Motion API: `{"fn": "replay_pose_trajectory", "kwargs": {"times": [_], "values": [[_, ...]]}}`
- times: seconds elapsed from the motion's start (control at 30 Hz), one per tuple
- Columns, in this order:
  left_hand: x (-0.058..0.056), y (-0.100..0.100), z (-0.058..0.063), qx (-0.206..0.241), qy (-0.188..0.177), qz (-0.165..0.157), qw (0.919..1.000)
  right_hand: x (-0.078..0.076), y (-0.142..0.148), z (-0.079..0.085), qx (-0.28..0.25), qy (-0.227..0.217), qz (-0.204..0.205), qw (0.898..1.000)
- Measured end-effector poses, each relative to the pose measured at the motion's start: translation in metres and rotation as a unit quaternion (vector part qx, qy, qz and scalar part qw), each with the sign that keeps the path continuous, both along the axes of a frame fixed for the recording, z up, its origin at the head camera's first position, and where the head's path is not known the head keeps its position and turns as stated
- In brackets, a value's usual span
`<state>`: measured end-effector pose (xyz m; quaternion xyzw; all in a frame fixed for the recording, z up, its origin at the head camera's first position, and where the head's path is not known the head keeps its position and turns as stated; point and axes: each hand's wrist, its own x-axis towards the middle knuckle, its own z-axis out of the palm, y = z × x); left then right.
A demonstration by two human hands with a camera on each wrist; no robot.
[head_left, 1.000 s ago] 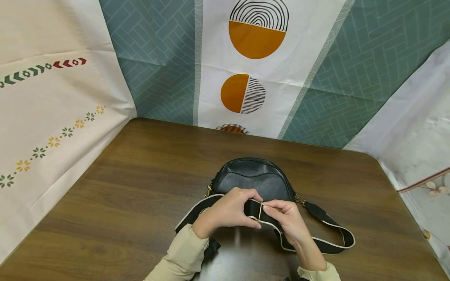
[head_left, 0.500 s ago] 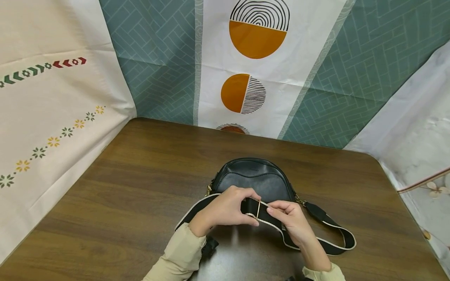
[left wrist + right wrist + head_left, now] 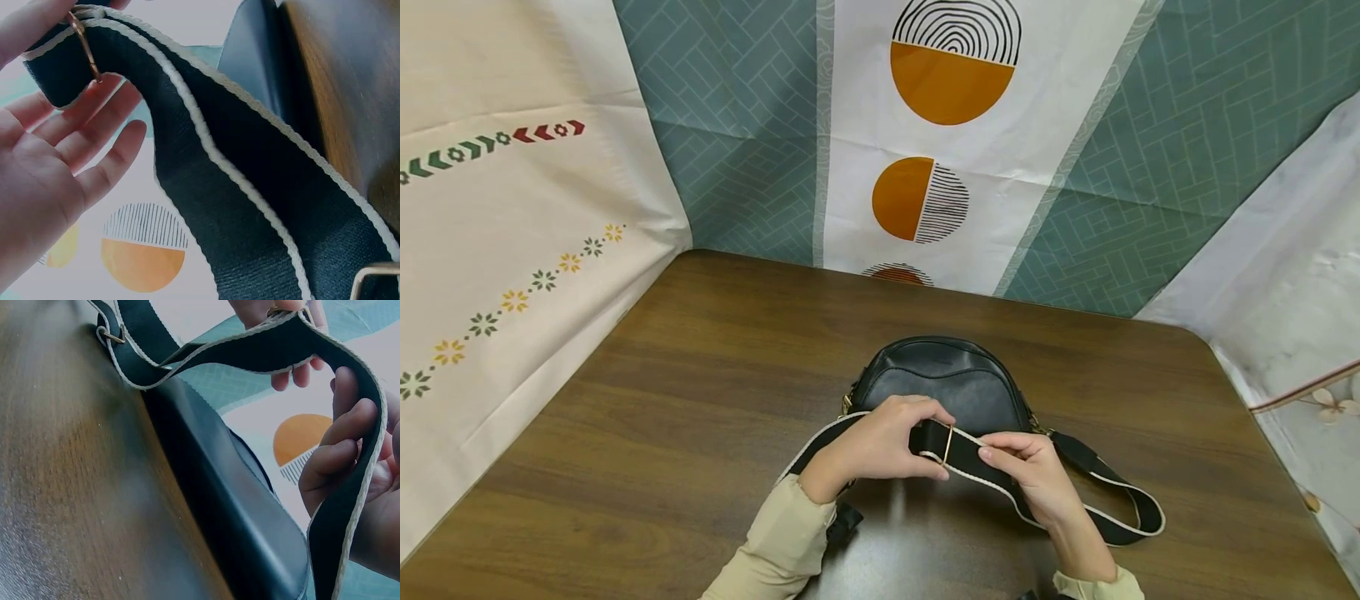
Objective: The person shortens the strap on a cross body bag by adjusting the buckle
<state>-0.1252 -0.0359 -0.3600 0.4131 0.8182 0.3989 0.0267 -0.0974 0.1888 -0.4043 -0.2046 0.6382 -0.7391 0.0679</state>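
The left hand (image 3: 874, 444) pinches the gold slider buckle (image 3: 948, 444), the right hand (image 3: 1037, 479) the white-edged webbing strap (image 3: 967, 457); a black half-moon handbag (image 3: 951, 375) sits at their twelve o'clock.

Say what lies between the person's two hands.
In the head view, a pale-edged black strap spans from the left hand to the right hand, with a gold buckle on it by the left hand.

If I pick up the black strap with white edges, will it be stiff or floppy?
Probably floppy: the strap bends and curls into a loop. It likely won't roll, being a flat band. Lifting it might tug the bag, since a gold-coloured clip joins them.
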Motion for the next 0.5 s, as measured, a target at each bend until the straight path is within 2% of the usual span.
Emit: {"fn": "replay_pose_trajectory", "kwargs": {"times": [0.17,0.33,0.5], "values": [[0.000,0.000,0.001,0.003,0.008,0.003,1.0000,0.001,-0.004,0.002,0.000,0.004,-0.013,1.000],[0.001,0.002,0.001,-0.009,0.014,0.000,0.9999,0.000,-0.008,0.003,-0.009,0.009,-0.010,1.000],[0.001,0.004,0.002,-0.016,0.007,-0.002,0.9998,0.000,-0.012,0.004,-0.006,0.008,-0.021,1.000]]}}
